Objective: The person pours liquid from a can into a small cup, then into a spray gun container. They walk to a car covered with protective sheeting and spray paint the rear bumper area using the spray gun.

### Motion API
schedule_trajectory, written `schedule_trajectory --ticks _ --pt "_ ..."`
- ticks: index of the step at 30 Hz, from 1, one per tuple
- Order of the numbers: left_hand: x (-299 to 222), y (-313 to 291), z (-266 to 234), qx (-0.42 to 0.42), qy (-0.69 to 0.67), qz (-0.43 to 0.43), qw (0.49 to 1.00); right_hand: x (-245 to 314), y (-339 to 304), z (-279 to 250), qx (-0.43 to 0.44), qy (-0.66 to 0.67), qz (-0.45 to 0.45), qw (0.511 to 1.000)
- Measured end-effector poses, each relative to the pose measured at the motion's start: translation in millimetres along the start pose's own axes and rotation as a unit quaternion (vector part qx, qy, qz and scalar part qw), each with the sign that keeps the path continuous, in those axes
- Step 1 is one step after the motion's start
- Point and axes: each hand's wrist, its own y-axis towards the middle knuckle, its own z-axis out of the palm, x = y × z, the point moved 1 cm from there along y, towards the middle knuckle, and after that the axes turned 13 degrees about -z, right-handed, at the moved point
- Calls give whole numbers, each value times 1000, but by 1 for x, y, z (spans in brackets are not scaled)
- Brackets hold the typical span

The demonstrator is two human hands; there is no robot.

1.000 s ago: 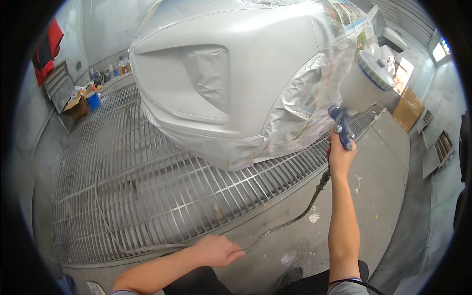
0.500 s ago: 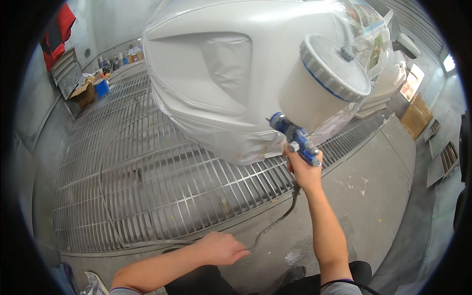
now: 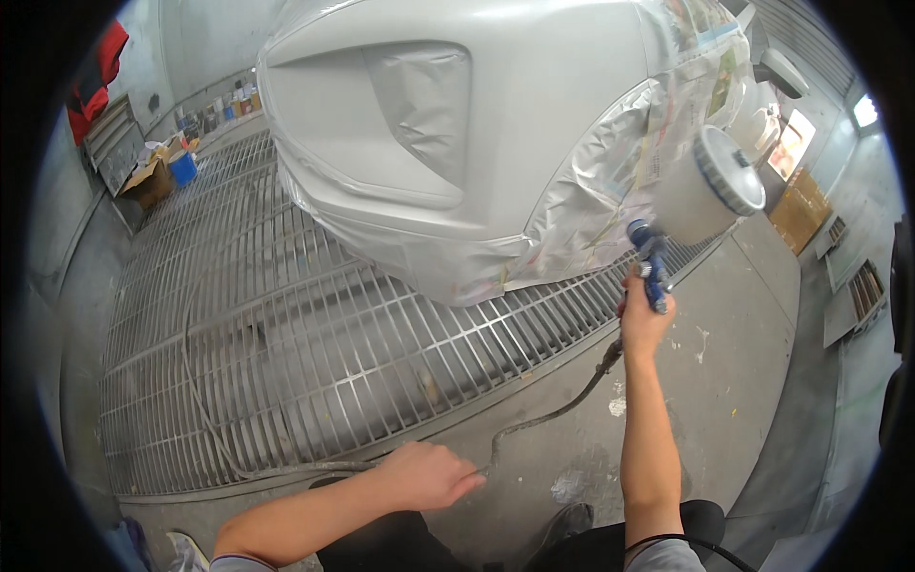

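My right hand (image 3: 648,319) is wrapped round the grip of a blue spray gun (image 3: 651,262), held out at the right. A large whitish paint cup (image 3: 701,191) with a ribbed lid sits on the gun. Beyond it stands a silver-white car bumper (image 3: 515,105), with masking film and paper (image 3: 610,172) round its edges. The gun is beside the masked wheel area, apart from the bodywork. Low in the middle, my left hand (image 3: 427,477) is closed round the air hose (image 3: 553,412), which runs up to the gun's grip.
Metal floor grating (image 3: 315,353) spreads under and left of the car. A cardboard box (image 3: 148,183), a blue tub (image 3: 182,169) and several cans (image 3: 229,110) stand at the far left. The hose also trails over the grating. Wall panels (image 3: 863,296) stand at the right.
My right hand has carried the spray gun rightward, from in front of the bumper to beside the masked wheel area. The hose has swung with it. My left hand stays nearly in place.
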Motion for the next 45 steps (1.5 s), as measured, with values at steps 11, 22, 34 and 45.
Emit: schedule_trajectory --ticks 11,22,34,45 --pt "3 -9 -1 3 -14 -10 1000 29 -74 74 252 151 -71 953" --pt "3 -13 1 -20 -9 -7 1000 -35 -45 22 13 87 23 996" --pt "3 -16 -3 -13 -22 -39 999 -28 -123 86 173 116 -74 975" --pt "0 -19 -4 -22 -27 -46 998 -85 -96 50 37 158 82 983"
